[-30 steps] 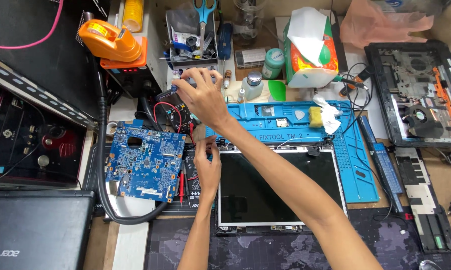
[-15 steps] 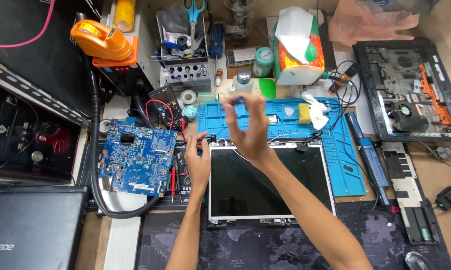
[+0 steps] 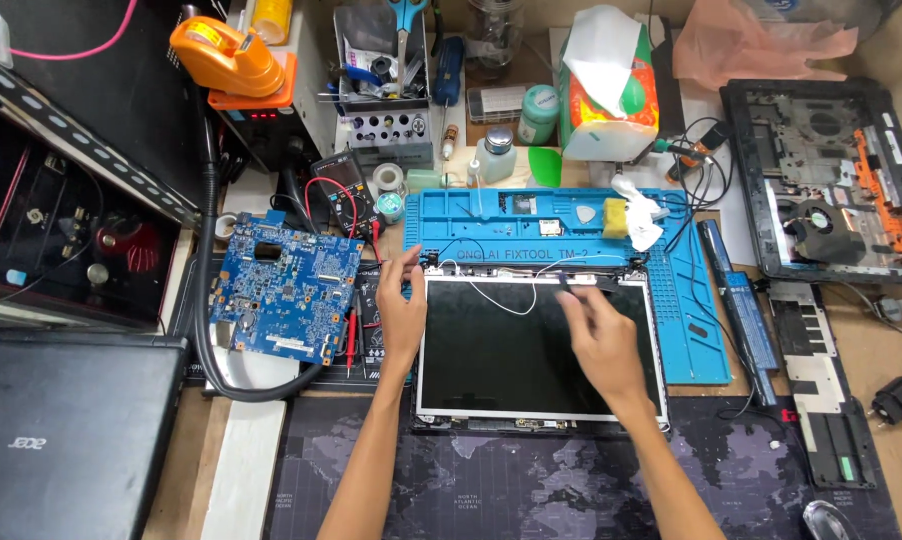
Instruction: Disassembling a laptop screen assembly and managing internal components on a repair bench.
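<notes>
Left of the laptop screen panel (image 3: 531, 345), the blue circuit board (image 3: 289, 290) lies on the table (image 3: 871, 350) beside red probe leads (image 3: 351, 325). My left hand (image 3: 401, 310) rests on the panel's left edge, fingers loosely spread, its grip open and clasping nothing. My right hand (image 3: 601, 340) lies over the panel's upper right; its fingertips (image 3: 571, 295) pinch near the thin white cable (image 3: 501, 295) along the top edge, though I cannot tell whether they hold it. Behind the panel lies the blue repair mat (image 3: 531, 215).
</notes>
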